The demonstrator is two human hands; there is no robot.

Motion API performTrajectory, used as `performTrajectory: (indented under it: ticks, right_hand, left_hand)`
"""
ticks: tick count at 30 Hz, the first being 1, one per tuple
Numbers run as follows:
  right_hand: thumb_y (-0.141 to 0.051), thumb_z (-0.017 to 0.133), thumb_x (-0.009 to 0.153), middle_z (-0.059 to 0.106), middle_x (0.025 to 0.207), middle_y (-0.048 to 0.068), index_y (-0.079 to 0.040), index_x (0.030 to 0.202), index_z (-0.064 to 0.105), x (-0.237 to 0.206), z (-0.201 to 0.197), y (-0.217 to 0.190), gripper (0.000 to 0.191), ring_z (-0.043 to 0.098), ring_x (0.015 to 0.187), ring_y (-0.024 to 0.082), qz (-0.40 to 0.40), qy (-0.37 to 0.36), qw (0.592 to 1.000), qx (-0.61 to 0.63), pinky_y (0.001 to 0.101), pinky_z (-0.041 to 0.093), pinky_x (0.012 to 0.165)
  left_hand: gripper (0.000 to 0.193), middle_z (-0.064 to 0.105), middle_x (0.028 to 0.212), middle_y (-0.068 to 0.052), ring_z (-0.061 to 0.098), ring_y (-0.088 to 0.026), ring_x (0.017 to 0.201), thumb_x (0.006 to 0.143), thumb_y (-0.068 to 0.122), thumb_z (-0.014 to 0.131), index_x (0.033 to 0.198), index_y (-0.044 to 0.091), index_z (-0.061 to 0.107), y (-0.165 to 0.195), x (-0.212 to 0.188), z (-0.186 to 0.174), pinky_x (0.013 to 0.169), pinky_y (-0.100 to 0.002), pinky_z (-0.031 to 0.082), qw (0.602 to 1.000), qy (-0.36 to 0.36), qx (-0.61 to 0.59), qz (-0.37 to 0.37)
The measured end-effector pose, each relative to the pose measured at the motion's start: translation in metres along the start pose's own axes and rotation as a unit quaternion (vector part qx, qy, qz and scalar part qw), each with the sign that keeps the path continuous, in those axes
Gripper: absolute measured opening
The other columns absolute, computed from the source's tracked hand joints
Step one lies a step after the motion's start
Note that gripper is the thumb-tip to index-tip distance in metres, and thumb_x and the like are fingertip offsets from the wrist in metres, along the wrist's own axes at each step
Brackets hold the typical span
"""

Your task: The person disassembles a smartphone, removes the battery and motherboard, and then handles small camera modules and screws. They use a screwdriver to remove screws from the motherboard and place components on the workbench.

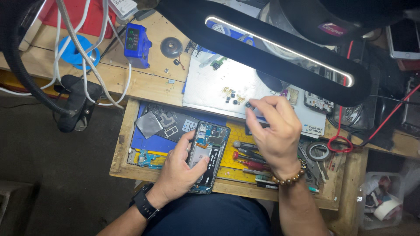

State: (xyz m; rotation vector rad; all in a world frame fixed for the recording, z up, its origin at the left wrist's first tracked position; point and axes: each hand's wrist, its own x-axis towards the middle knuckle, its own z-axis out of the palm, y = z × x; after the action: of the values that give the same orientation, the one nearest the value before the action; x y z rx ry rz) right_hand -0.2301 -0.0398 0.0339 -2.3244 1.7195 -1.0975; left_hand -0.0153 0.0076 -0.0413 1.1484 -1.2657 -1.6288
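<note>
Left hand, with a black watch at its wrist, is seen at lower centre of the frame, wrapped around one opened phone, thumb laid across the phone's lower half. Right hand, wearing one brown bead bracelet, is held just right of centre, its thumb and forefinger pinched on one tiny dark part above the near edge of the pale work mat.

The phone is shown with its back removed: a dark frame, green-blue circuit boards at the top and bottom ends, a grey battery panel in the middle. It is held tilted over the wooden tray, between a blue mat on the left and a yellow mat on the right.

On the pale mat a small cluster of loose parts is scattered, too small to be counted. About four screwdrivers are laid on the yellow mat beneath the right hand. One roll of tape is seen at right, one blue box-shaped device at upper left, and one lit lamp bar across the top.
</note>
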Motion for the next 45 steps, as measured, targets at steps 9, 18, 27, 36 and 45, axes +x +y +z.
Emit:
performTrajectory:
  ticks: [9,18,27,36,45]
  right_hand:
    - [-0.005,0.08,0.092,0.065,0.096,0.009,-0.002,0.109,0.075,0.003,0.017,0.009,0.018,0.064,0.075,0.02,0.038,0.007,0.998,-0.052,0.0326,0.051,0.066]
    - [-0.001,0.074,0.097,0.066,0.1,0.006,-0.003,0.109,0.073,-0.018,0.011,-0.002,0.012,0.066,0.078,0.012,0.045,0.008,0.998,0.031,0.0259,0.053,0.065]
    - [0.0,0.075,0.086,0.062,0.096,0.003,-0.004,0.108,0.073,-0.052,0.011,-0.018,0.022,0.058,0.067,0.005,0.152,-0.13,0.964,0.178,0.0209,0.047,0.056]
    - [0.003,0.071,0.087,0.062,0.099,0.007,-0.002,0.107,0.072,-0.053,0.016,-0.017,0.021,0.066,0.07,0.009,0.119,-0.144,0.966,0.18,0.0224,0.054,0.056]
    - [-0.001,0.075,0.086,0.063,0.095,0.006,-0.004,0.102,0.069,-0.058,0.017,-0.018,0.017,0.06,0.063,0.009,0.113,-0.144,0.969,0.166,0.024,0.049,0.054]
  left_hand:
    - [0.058,0.077,0.112,-0.01,0.075,-0.013,0.097,0.089,0.009,0.065,0.142,0.001,0.044,0.001,0.002,0.0,0.082,-0.029,0.061,1.0,-0.008,-0.001,-0.021]
    - [0.055,0.078,0.112,-0.011,0.075,-0.013,0.098,0.09,0.008,0.065,0.141,0.001,0.044,0.0,0.003,-0.001,0.082,-0.028,0.061,1.0,-0.01,-0.011,-0.024]
    - [0.056,0.076,0.113,-0.01,0.072,-0.011,0.099,0.088,0.003,0.07,0.137,0.0,0.043,-0.007,0.003,0.002,0.083,-0.027,0.06,0.998,-0.024,-0.054,-0.022]
    - [0.059,0.077,0.108,-0.009,0.073,-0.01,0.095,0.085,0.005,0.074,0.137,0.002,0.044,-0.005,0.004,0.004,0.079,-0.026,0.061,0.998,-0.023,-0.041,-0.038]
    - [0.061,0.077,0.107,-0.01,0.073,-0.011,0.095,0.085,0.006,0.075,0.137,0.001,0.044,-0.006,0.005,0.003,0.079,-0.026,0.06,0.999,-0.019,-0.023,-0.028]
